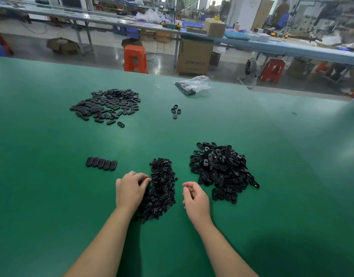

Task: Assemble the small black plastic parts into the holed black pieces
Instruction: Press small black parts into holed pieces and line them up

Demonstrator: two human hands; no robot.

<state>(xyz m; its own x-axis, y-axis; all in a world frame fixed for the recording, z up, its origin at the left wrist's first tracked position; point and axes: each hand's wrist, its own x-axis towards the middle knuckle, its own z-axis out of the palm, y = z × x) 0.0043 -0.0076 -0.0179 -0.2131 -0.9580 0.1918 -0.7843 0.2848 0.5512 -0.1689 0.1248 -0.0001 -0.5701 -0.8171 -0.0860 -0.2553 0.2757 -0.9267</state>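
Fingers of left hand (130,188) pinch small parts pile (160,188); right hand (195,196) loosely curled, empty, beside holed pieces (222,168).

Small black plastic parts (161,186) — heaped in a long, narrow pile running near to far on the green table, between the 2 hands. Holed black pieces (222,168) — oval, glossy, each with an opening, piled loosely just right of the small parts. Row of 5 oval pieces (101,163) lies side by side, touching, left of the small parts. Far-left spread of flat oval pieces (107,105) lies mostly 1 layer deep. 4 loose ovals (175,111) sit clustered near the table's middle.
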